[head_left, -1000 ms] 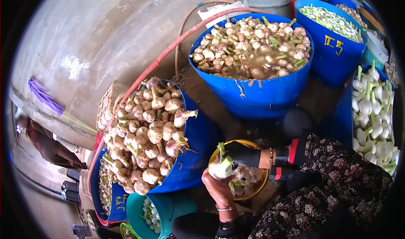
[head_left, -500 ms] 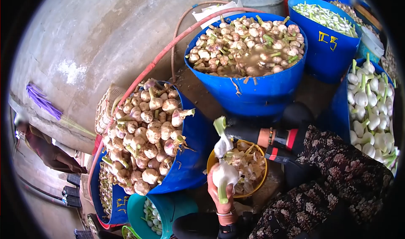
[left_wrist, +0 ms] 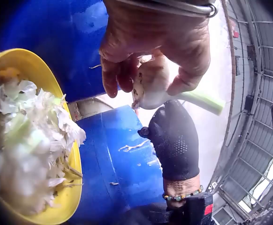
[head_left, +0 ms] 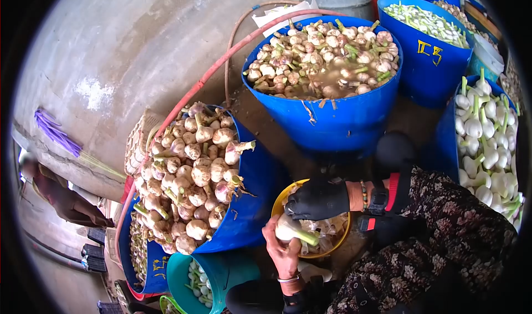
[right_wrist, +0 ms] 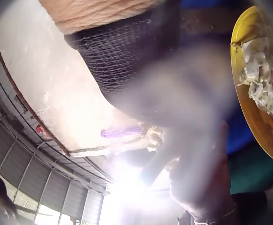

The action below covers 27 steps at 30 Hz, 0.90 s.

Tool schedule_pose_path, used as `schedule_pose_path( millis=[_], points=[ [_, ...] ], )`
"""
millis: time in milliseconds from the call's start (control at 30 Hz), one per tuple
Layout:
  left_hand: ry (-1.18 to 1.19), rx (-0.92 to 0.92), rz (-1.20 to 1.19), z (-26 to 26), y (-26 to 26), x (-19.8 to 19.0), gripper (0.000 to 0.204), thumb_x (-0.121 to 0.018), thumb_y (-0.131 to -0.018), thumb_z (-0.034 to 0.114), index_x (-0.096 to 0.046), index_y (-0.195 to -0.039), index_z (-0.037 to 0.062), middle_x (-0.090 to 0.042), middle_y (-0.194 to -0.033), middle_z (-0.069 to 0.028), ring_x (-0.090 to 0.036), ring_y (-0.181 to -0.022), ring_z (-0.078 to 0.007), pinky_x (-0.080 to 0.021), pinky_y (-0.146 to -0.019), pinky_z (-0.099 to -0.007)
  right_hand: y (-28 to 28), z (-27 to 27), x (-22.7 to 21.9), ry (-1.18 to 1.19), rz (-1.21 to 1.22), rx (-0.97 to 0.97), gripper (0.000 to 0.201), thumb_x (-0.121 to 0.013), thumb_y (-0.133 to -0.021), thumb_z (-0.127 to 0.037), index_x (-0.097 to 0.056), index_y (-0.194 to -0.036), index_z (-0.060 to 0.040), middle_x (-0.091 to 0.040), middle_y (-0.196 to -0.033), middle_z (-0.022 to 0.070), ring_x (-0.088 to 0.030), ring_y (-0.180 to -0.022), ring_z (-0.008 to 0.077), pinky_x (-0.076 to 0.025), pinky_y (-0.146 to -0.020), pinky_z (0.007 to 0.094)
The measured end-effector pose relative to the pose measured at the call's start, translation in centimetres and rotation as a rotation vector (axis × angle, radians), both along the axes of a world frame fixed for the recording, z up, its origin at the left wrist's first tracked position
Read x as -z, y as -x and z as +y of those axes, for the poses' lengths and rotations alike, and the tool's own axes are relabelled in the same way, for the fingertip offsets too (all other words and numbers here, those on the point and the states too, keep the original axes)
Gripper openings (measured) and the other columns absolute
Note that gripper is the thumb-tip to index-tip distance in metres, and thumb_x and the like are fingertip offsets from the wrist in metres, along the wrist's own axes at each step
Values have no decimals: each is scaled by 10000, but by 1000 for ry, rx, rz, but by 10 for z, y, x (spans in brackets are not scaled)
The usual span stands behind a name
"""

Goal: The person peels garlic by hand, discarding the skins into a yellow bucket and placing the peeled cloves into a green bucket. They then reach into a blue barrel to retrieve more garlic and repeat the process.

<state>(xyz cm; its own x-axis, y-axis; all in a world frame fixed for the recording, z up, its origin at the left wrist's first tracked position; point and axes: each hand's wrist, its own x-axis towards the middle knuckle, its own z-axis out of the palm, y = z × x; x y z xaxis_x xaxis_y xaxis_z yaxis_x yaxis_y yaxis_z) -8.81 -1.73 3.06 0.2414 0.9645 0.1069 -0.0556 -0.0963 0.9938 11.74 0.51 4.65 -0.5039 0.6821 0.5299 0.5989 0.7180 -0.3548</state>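
My bare left hand (head_left: 282, 250), with a metal bangle at the wrist, grips a white garlic bulb (head_left: 286, 229) with a thick green stem. In the left wrist view the fingers and thumb are spread round the garlic bulb (left_wrist: 153, 82), its cut stem pointing right. My black-gloved right hand (head_left: 320, 198) meets the bulb's upper side, fingers bent against it; its gloved fingertips (left_wrist: 174, 108) overlap the bulb's lower edge. A pale blur covers much of the right wrist view. Beneath both hands stands a yellow bowl (head_left: 348, 230) of papery garlic skins (left_wrist: 38, 140).
Blue tubs (head_left: 327, 123) of unpeeled garlic stand ahead and to the left, one filled with murky water. At right a blue tub holds peeled bulbs (head_left: 487, 147). A teal bucket (head_left: 235, 272) is lower left. A red hose (head_left: 221, 73) runs along the wall; another person (head_left: 61, 195) is far left.
A strip of white skin with a green end has left my right hand's grasp. The gloved hand has come back down onto the bulb, whose stem now points right.
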Motion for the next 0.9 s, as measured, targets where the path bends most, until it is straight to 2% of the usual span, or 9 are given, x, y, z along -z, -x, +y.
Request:
schedule_pose_path(
  millis=[67,133,200,267,300,433,567,667,900],
  points=[
    [-359,-14,443,6,5,3,695,-653,-661,185,-452,-1306,22,-507,-1087,-80,-528,-975,-193,-430,-908,-299,0,3,4,-30,-82,-10,144,-638,-770,-186,-646,-866,-79,-646,-748,108,-655,-679,277,-518,-593,372],
    [-374,-18,441,5,1,-2,664,-645,-693,185,-447,-1309,33,-519,-1075,-94,-547,-959,-206,-449,-896,-316,3,5,10,-222,-94,3,124,-639,-733,-173,-641,-815,-79,-634,-711,101,-655,-670,276,-516,-587,376],
    [-390,-12,438,4,-2,-2,634,-637,-726,186,-442,-1312,44,-531,-1063,-108,-566,-943,-219,-468,-883,-333,0,-1,2,-55,-62,23,108,-635,-748,-169,-640,-798,-73,-633,-704,104,-649,-667,274,-509,-590,373],
    [33,-123,-170,6,-6,3,545,-605,-810,209,-430,-1301,48,-560,-1064,-140,-599,-895,-247,-517,-828,-359,-1,-3,-1,103,-33,40,100,-630,-763,-165,-640,-781,-67,-631,-696,107,-643,-665,271,-502,-594,370],
    [124,-84,-480,7,-4,4,472,-566,-872,238,-424,-1282,52,-583,-1063,-150,-622,-845,-256,-553,-698,-350,2,-3,5,194,103,-50,113,-625,-784,-172,-637,-771,-60,-627,-688,109,-629,-647,264,-491,-595,369],
    [235,-27,-571,12,7,24,462,-571,-869,245,-442,-1266,47,-610,-1062,-154,-640,-825,-242,-530,-582,-301,6,1,19,450,293,-130,200,-620,-844,-228,-638,-781,-40,-620,-671,110,-582,-593,242,-462,-593,371],
    [122,-141,-418,4,-6,23,428,-562,-876,211,-458,-1242,13,-595,-1097,-146,-626,-883,-227,-537,-681,-310,0,-2,9,513,194,-78,304,-639,-848,-318,-646,-854,-14,-629,-711,137,-588,-622,258,-468,-623,392],
    [-193,-200,-70,-1,-10,23,411,-595,-856,200,-498,-1198,-6,-580,-1110,-123,-574,-990,-195,-466,-887,-321,-3,2,24,411,221,-96,290,-603,-890,-328,-636,-829,-45,-615,-677,134,-593,-600,288,-458,-577,405],
    [-347,-244,173,-8,-13,22,436,-644,-864,236,-507,-1192,-15,-556,-1128,-117,-543,-987,-194,-458,-872,-332,-4,-7,10,345,46,-27,217,-608,-825,-262,-666,-814,-54,-657,-736,144,-641,-679,321,-489,-633,404]
  ],
)
